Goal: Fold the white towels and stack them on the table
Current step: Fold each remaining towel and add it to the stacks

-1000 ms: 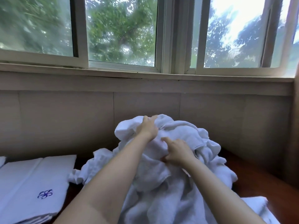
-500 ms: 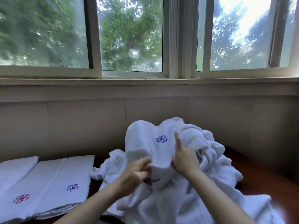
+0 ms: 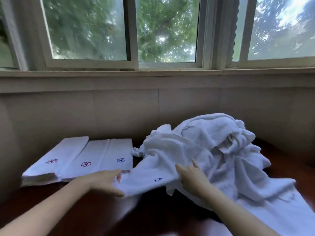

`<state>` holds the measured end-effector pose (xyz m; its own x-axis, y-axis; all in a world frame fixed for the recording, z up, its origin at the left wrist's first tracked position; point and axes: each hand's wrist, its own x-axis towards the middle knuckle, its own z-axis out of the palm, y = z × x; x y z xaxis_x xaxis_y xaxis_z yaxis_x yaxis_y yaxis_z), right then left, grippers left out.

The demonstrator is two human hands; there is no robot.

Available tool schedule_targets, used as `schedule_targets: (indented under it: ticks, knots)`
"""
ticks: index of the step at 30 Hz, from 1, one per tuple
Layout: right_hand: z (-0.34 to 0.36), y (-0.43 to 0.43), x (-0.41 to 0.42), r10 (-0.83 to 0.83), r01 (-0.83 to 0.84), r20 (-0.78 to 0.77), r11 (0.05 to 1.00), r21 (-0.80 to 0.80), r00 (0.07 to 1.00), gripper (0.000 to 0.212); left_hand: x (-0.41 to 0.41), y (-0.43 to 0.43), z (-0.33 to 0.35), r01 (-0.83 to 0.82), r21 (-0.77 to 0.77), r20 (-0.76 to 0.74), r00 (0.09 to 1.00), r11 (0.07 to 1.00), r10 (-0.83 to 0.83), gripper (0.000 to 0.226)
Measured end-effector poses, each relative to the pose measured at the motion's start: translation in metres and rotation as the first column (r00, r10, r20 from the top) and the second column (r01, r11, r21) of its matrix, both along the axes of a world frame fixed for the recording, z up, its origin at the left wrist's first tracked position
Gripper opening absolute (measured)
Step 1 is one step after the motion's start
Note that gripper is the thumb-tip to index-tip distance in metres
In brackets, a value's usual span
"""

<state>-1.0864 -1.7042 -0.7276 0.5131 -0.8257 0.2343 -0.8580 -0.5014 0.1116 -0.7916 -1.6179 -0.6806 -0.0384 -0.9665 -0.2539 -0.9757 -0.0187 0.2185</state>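
L hand [image 3: 105,182] & R hand [image 3: 192,176] each pinch an edge of the blue-logo towel [image 3: 150,176], now stretched low over the table [image 3: 85,210] beside the pile [image 3: 213,142]; 0.5 s ago it was held up.

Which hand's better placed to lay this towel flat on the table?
Left, likely: the left hand grips the leading edge of the white blue-flowered towel over bare dark wooden table; the right hand holds it beside the crumpled white towel pile.
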Motion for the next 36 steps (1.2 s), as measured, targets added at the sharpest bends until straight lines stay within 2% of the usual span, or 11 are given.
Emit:
schedule_targets:
  ticks: [7, 12, 15, 19, 21, 24, 26, 29, 33, 35, 36]
  knots:
    - [-0.038, 0.057, 0.051, 0.067, -0.091, 0.096, 0.957, 0.276, 0.993, 0.023, 0.077, 0.039, -0.061, -0.143, 0.149, 0.433, 0.899, 0.978, 0.066, 0.037]
    - [-0.054, 0.106, 0.096, 0.096, -0.303, 0.356, 0.749, 0.589, 0.930, 0.010, 0.085, 0.063, -0.083, -0.156, 0.012, 0.542, 0.831, 0.988, 0.125, 0.044]
    - [-0.050, 0.131, 0.125, 0.021, -0.499, 0.591, 0.560, 0.661, 0.806, 0.025, 0.055, 0.070, -0.088, 0.141, 0.026, 0.144, 0.979, 0.990, -0.144, 0.046]
    - [-0.039, 0.138, 0.144, -0.145, -0.654, 0.730, 0.354, 0.669, 0.668, 0.007, 0.029, 0.087, -0.094, 0.226, 0.107, -0.323, 0.929, 0.968, -0.181, 0.018]
    - [-0.038, 0.131, 0.141, -0.220, -0.670, 0.749, 0.341, 0.660, 0.625, 0.009, 0.035, 0.095, -0.093, 0.129, 0.107, -0.510, 0.858, 0.986, -0.057, 0.025]
    - [-0.042, 0.113, 0.128, -0.342, -0.636, 0.734, 0.366, 0.679, 0.587, 0.019, 0.048, 0.105, -0.095, 0.001, 0.121, -0.810, 0.578, 0.993, 0.098, 0.020]
    - [-0.051, 0.105, 0.127, -0.390, -0.596, 0.696, 0.360, 0.718, 0.603, 0.027, 0.053, 0.109, -0.099, -0.027, 0.131, -0.869, 0.479, 0.991, 0.128, 0.047]
    - [-0.063, 0.107, 0.141, -0.452, -0.639, 0.696, 0.301, 0.707, 0.557, 0.033, 0.041, 0.109, -0.103, -0.017, 0.081, -0.731, 0.679, 0.997, 0.071, 0.081]
    - [-0.077, 0.116, 0.162, -0.502, -0.599, 0.701, 0.379, 0.705, 0.506, 0.038, 0.021, 0.095, -0.116, -0.216, -0.227, -0.521, 0.851, 0.950, 0.069, 0.018]
    - [-0.080, 0.113, 0.161, -0.509, -0.496, 0.699, 0.494, 0.715, 0.502, 0.042, 0.025, 0.093, -0.118, -0.387, -0.187, -0.671, 0.721, 0.903, 0.170, 0.019]
    - [-0.080, 0.111, 0.159, -0.480, -0.453, 0.710, 0.551, 0.701, 0.515, 0.048, 0.027, 0.096, -0.119, -0.481, -0.080, -0.781, 0.574, 0.873, 0.245, 0.023]
